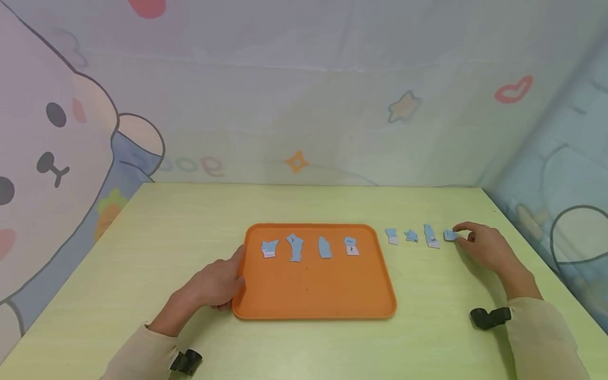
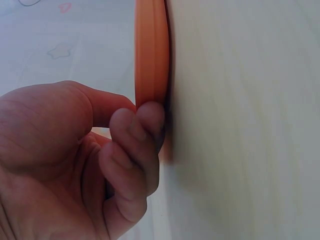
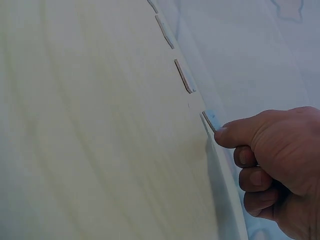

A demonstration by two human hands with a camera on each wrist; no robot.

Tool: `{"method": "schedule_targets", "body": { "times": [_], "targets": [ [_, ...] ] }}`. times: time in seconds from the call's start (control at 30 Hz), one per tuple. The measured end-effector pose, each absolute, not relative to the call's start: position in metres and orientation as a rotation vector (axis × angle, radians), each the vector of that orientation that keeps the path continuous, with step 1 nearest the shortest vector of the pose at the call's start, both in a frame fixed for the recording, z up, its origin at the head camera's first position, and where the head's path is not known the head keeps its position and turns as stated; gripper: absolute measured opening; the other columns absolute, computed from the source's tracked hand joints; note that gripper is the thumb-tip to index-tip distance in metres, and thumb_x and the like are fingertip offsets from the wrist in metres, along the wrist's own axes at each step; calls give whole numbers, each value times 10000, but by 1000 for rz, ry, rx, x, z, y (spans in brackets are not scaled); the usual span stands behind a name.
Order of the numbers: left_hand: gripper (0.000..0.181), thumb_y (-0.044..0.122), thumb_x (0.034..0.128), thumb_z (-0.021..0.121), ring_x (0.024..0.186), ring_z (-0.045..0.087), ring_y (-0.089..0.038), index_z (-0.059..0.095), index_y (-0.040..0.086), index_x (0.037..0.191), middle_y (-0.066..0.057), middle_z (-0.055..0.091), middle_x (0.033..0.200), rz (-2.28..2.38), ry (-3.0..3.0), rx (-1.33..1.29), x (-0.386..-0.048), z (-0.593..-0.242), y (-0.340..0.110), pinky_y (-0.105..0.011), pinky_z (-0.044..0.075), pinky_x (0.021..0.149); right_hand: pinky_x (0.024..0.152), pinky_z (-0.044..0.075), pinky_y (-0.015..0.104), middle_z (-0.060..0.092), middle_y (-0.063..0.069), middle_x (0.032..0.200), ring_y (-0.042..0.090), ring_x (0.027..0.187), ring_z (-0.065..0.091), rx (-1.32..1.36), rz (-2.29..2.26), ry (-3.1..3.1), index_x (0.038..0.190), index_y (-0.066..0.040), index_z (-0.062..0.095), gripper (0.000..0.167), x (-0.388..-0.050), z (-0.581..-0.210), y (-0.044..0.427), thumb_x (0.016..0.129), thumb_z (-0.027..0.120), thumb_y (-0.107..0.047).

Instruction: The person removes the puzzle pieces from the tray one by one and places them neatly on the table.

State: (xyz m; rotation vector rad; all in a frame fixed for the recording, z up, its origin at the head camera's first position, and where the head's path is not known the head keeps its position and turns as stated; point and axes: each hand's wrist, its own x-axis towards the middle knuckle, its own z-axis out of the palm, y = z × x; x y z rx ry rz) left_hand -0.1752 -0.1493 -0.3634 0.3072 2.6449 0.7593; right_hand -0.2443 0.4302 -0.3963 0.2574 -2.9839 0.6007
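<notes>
Well apart, these hands! The left hand [image 1: 220, 281] gripped the orange tray [image 1: 313, 290] by its left rim on the bench [image 1: 313, 348], four pieces [image 1: 295, 249] inside; out right, the right hand [image 1: 489, 250] pinched the rightmost blue piece [image 1: 448, 235], beyond three others [image 1: 411, 236].

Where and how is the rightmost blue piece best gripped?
The rightmost piece is thin, so a fingertip pinch on its right edge, coming from the right, seems best: the long piece lies close on its left, and the right hand pinches it that way.
</notes>
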Motion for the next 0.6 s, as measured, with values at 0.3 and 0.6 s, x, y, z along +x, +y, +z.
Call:
{"method": "schedule_targets", "body": {
  "times": [0.3,0.6],
  "targets": [
    [739,56,1002,440,426,499,-141,129,-10,1670,-44,587,549,761,2649,299,-173,-364,-149,-270,409,446,570,357,332,573,62,730,179,604,452,215,550,-3003,1408,56,568,413,-244,-392,427,1046,596,-142],
    [728,63,1006,447,432,505,-146,142,-4,1664,-48,585,561,748,2654,305,-175,-364,-149,-277,422,450,562,360,310,545,-3,674,137,549,421,295,640,-2886,1344,12,668,373,-237,-368,401,1048,654,-215]
  ]
}}
